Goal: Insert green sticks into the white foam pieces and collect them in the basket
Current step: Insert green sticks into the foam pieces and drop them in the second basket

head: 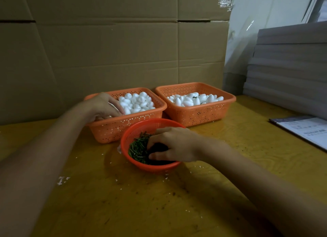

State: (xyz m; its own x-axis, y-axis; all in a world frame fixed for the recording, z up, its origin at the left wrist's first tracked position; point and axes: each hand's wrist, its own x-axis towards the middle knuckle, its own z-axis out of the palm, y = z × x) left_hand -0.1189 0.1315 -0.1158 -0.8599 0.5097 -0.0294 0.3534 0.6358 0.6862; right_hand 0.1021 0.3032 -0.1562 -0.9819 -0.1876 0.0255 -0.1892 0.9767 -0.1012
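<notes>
Your left hand point(101, 106), centre left, blurred, fingers down among white foam pieces point(138, 102) in left orange basket point(123, 124); grip unclear. Your right hand point(173, 144), centre, fingers curled into green sticks point(138, 148) in round red basket point(128, 137); fingertips in shadow. Right orange basket point(196, 114) behind it holds more foam, some green showing. White crumbs point(62, 180) on yellow tabletop point(159, 201), lower left. Cardboard wall point(106, 42) across top.

Head cam, fwd/down at table point(159, 201) (seemingly close).
</notes>
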